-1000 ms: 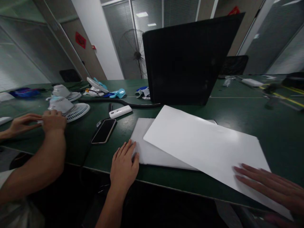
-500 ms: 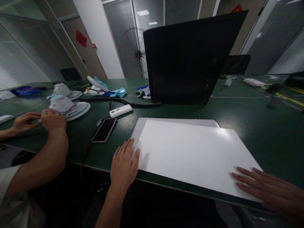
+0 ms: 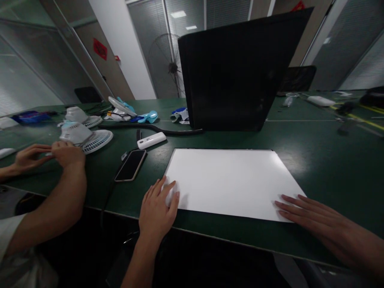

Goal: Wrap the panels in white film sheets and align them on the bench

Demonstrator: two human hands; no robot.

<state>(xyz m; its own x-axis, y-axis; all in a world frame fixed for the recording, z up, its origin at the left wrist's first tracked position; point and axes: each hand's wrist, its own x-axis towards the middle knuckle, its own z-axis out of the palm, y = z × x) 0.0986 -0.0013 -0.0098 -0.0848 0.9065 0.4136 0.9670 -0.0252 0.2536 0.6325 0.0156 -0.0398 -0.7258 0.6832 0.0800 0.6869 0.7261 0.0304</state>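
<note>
A white sheet [image 3: 228, 182] lies flat on the green table [image 3: 330, 160], squarely covering the white board beneath it, which is hidden. My left hand [image 3: 157, 210] rests flat, fingers spread, at the sheet's near-left corner, thumb on its edge. At the sheet's near-right corner my right hand [image 3: 318, 222] lies flat with fingertips on the paper. Neither hand grips anything.
A large black panel [image 3: 237, 76] stands upright behind the sheet. Left of the sheet lie a dark phone [image 3: 131, 165], a white device [image 3: 151, 140] and a black cable [image 3: 150, 128]. White fan parts [image 3: 87, 136] and another person's hands [image 3: 48, 154] are at far left.
The top white sheet has swung from askew to lined up over the board below. My right hand slid left and up with its corner; my left hand stayed put.
</note>
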